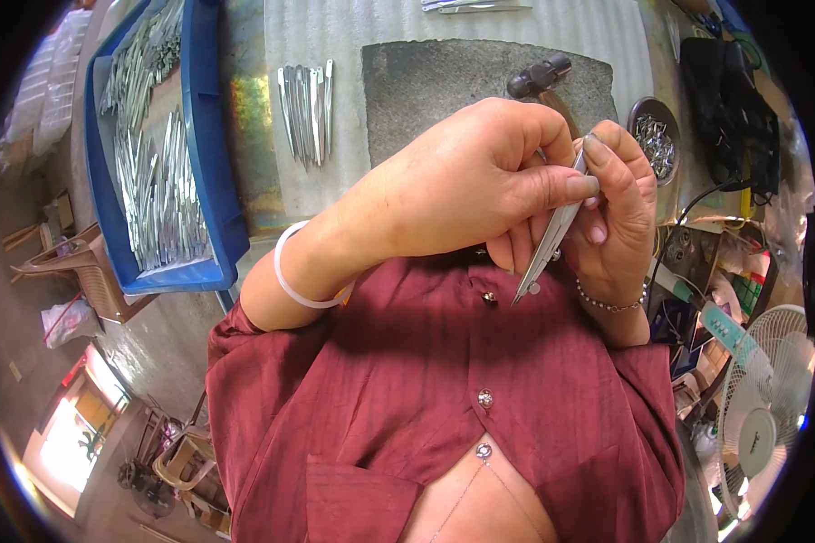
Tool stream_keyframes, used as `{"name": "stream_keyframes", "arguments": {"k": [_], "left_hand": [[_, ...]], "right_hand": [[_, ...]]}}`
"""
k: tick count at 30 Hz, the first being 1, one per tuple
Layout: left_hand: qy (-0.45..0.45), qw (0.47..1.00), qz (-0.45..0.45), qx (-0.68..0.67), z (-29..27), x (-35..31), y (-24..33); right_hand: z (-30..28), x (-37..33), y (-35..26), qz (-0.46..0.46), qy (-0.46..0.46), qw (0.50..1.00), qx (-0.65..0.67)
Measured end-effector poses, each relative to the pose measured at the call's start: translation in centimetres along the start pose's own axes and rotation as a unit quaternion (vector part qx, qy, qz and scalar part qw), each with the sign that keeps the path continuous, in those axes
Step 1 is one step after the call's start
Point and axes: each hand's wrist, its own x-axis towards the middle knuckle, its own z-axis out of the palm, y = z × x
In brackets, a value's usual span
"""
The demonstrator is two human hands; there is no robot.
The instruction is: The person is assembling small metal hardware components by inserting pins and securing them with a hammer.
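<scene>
My left hand (pixel 480 176), with a white band round its wrist, is closed, its thumb and fingers pinching a slim silver metal piece (pixel 549 246). From the other side my right hand (pixel 621 204), with a beaded bracelet, grips the upper end of the same piece between thumb and fingers. The piece slants down toward my chest and looks like narrow blades lying together, tapering to a point; a small round bit shows near its lower end. Fingers hide its upper part. Behind my hands, a black-headed hammer (pixel 541 76) lies on a dark grey slab (pixel 426 100).
At the left, a blue tray (pixel 215 172) holds many slim metal pieces. A row of similar pieces (pixel 305 113) lies beside the slab. A round dish (pixel 640 110) of small metal parts stands at the right, near a black bag-like object (pixel 724 118) and a white fan (pixel 759 434).
</scene>
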Motion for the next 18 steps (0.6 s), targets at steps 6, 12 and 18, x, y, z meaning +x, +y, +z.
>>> {"name": "stream_keyframes", "arguments": {"k": [6, 12, 18], "left_hand": [[-0.015, 1.0, -0.003, -0.002, 0.13, 0.45, 0.26], [-0.031, 0.998, -0.015, -0.054, 0.21, 0.54, 0.34], [-0.025, 0.994, -0.022, -0.104, 0.38, 0.3, -0.06]], "right_hand": [[-0.19, -0.29, -0.25, 0.001, 0.006, 1.0, 0.012], [-0.04, -0.64, -0.39, -0.009, 0.001, 1.0, 0.024], [0.12, -0.55, -0.36, 0.018, 0.006, 0.999, 0.031]]}}
